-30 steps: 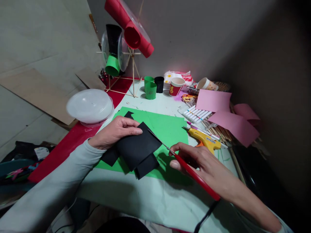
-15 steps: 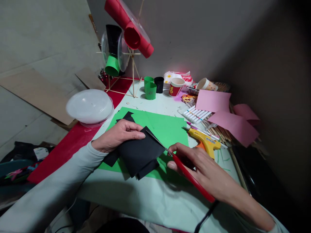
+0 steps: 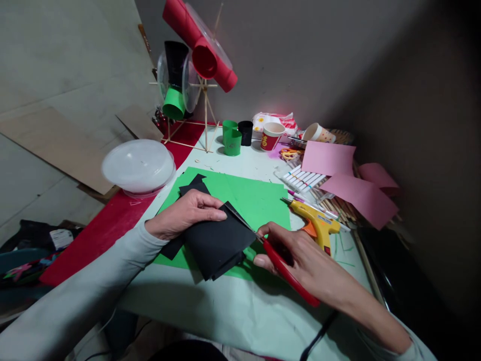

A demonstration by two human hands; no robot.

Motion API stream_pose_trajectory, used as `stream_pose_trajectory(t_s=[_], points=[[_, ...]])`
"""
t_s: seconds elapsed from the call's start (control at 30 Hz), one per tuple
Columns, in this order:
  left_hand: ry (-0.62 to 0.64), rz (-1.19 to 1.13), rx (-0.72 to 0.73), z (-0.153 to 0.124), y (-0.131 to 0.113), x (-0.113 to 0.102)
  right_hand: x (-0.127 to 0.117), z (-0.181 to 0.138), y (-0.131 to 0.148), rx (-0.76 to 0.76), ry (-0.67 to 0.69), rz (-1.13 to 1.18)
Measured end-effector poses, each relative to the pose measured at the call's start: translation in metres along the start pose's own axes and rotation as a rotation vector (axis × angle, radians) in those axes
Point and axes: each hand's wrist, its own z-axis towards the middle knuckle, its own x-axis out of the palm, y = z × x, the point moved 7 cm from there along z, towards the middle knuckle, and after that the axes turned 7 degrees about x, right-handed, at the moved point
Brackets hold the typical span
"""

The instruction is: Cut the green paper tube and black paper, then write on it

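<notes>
Your right hand [image 3: 305, 253] grips red-handled scissors [image 3: 288, 276]; your left hand [image 3: 191, 213] pinches black paper [image 3: 218, 245] over the green sheet [image 3: 259, 200] and has edged it rightward, so the cut seems to be advancing.

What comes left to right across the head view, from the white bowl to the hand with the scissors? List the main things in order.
White bowl → left hand → black paper → scissors → right hand. Left out: the green paper, which spreads beneath several of these.
</notes>
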Motion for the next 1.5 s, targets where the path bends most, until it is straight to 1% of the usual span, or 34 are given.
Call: stream_pose_trajectory(t_s=[0.2, 0.3, 0.47, 0.63, 0.77, 0.87, 1.07, 1.13, 1.2, 1.27, 1.3, 1.37, 1.43, 1.5], points=[[0.016, 0.003, 0.003, 0.001, 0.002, 0.005, 0.002, 0.000, -0.002, -0.018, -0.005, -0.003], [0.033, -0.009, -0.019, 0.001, 0.006, 0.006, 0.003, 0.001, -0.003, -0.023, -0.010, -0.015], [0.033, -0.057, -0.055, 0.001, 0.009, 0.006, 0.007, 0.005, -0.003, -0.013, 0.023, 0.071], [0.035, 0.036, 0.026, 0.004, 0.005, 0.006, 0.009, 0.005, -0.005, 0.018, 0.008, 0.038], [0.085, 0.087, 0.042, 0.006, 0.006, 0.011, 0.009, 0.005, -0.006, 0.023, 0.018, 0.001], [0.126, 0.080, 0.029, 0.008, 0.009, 0.017, 0.009, 0.005, -0.006, 0.013, 0.017, -0.016], [0.099, 0.037, -0.039, 0.012, 0.020, 0.022, 0.012, 0.004, -0.009, 0.013, 0.055, 0.036], [0.090, 0.041, -0.047, 0.012, 0.019, 0.020, 0.008, 0.006, -0.017, 0.040, 0.020, 0.028], [0.047, 0.042, -0.056, 0.009, 0.015, 0.010, -0.002, 0.010, -0.029, 0.092, -0.077, -0.043], [-0.057, -0.013, -0.048, 0.005, 0.006, -0.007, -0.011, 0.013, -0.040, 0.143, -0.172, -0.158], [-0.126, -0.072, -0.032, 0.003, 0.001, -0.018, -0.013, 0.014, -0.043, 0.158, -0.187, -0.203], [-0.265, -0.191, 0.065, 0.000, -0.011, -0.039, -0.012, 0.014, -0.046, 0.167, -0.158, -0.238], [-0.384, -0.271, 0.192, -0.003, -0.021, -0.056, -0.009, 0.014, -0.043, 0.166, -0.137, -0.261], [-0.457, -0.332, 0.280, -0.003, -0.025, -0.066, -0.009, 0.012, -0.040, 0.188, -0.185, -0.338]])
